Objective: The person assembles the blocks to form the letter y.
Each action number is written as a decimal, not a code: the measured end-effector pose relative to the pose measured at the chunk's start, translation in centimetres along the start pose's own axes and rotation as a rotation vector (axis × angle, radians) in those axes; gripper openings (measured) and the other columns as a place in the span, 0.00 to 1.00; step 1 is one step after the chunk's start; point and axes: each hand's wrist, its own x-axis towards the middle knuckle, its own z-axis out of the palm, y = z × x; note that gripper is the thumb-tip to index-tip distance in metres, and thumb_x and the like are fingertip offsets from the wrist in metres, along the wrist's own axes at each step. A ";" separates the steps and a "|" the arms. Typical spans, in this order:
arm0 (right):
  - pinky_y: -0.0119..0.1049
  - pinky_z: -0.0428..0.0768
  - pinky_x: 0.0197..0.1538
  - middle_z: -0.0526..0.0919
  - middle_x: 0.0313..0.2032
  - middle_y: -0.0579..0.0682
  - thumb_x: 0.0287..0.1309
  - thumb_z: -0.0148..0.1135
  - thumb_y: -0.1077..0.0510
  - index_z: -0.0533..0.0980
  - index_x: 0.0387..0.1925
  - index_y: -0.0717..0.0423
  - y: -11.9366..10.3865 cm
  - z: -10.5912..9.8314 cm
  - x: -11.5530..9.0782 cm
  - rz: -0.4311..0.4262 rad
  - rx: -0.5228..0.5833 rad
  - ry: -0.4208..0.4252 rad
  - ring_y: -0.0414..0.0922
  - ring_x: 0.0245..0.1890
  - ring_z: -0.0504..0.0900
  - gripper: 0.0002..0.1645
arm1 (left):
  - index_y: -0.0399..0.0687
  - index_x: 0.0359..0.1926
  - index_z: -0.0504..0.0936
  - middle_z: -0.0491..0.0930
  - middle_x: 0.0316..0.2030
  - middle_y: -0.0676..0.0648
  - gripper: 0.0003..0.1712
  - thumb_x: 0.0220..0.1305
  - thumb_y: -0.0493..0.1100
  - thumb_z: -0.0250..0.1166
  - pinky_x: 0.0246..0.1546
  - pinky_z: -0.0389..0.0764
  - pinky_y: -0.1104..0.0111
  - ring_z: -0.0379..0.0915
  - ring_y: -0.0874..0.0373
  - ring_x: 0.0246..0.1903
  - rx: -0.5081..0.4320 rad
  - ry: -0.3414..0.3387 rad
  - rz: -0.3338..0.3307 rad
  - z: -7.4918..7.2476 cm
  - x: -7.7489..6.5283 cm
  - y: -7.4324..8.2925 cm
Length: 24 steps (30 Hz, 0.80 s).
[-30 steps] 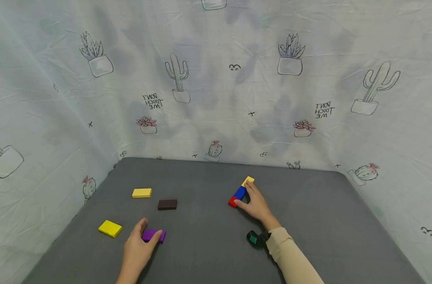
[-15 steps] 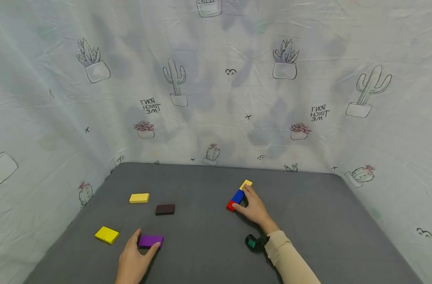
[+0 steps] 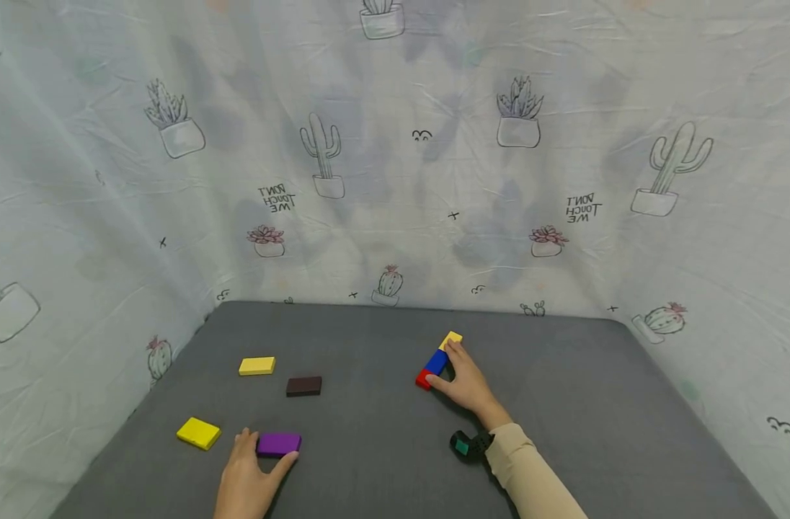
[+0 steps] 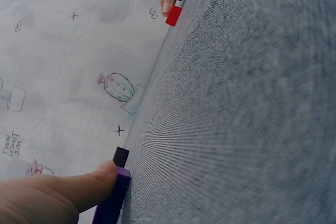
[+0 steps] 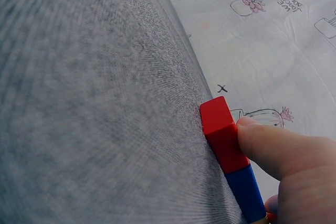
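Observation:
A purple block [image 3: 279,444] lies flat on the grey table at the near left. My left hand [image 3: 249,479] is spread around it, fingertips right at its left end and thumb by its near right corner. Seen from the left wrist, the thumb overlaps the top end of the purple block [image 4: 112,203]. Farther back on the right, my right hand [image 3: 466,382] grips a row of blocks end to end: a red block [image 3: 423,379], a blue block [image 3: 437,362] and a yellow block [image 3: 453,337]. Its thumb presses the red block [image 5: 220,129]; its fingers reach the yellow end.
Behind the purple block lies a dark brown block [image 3: 303,386], with a pale yellow block [image 3: 256,366] beyond it. A bright yellow block [image 3: 199,433] sits left of my left hand. Cloth printed with cacti [image 3: 395,144] hangs around the table.
My left hand has drawn back toward me and widened around the purple block, which stays in place. The right hand keeps its hold on the row. The head view has shifted slightly.

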 end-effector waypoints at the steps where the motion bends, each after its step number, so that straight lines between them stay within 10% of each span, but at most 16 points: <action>1: 0.57 0.59 0.68 0.57 0.71 0.61 0.55 0.63 0.39 0.59 0.68 0.66 0.0 0.0 0.0 0.000 0.001 0.001 0.59 0.72 0.52 0.50 | 0.15 0.57 0.64 0.55 0.60 0.15 0.53 0.52 0.62 0.68 0.59 0.59 0.36 0.48 0.23 0.63 0.005 -0.004 0.002 0.0 0.0 0.0; 15: 0.57 0.58 0.69 0.56 0.71 0.62 0.54 0.64 0.40 0.59 0.68 0.67 0.0 0.1 0.0 -0.015 0.010 0.014 0.59 0.72 0.51 0.50 | 0.17 0.59 0.62 0.58 0.60 0.17 0.48 0.55 0.55 0.68 0.62 0.56 0.38 0.47 0.24 0.64 -0.001 -0.013 0.008 -0.1 0.1 0.2; 24: 0.57 0.60 0.68 0.58 0.70 0.62 0.54 0.64 0.39 0.60 0.68 0.67 0.1 0.2 -0.1 -0.021 -0.004 0.012 0.59 0.71 0.53 0.51 | 0.20 0.65 0.53 0.57 0.60 0.18 0.50 0.60 0.55 0.64 0.58 0.63 0.39 0.56 0.24 0.60 -0.069 -0.027 -0.102 -0.1 0.1 -0.1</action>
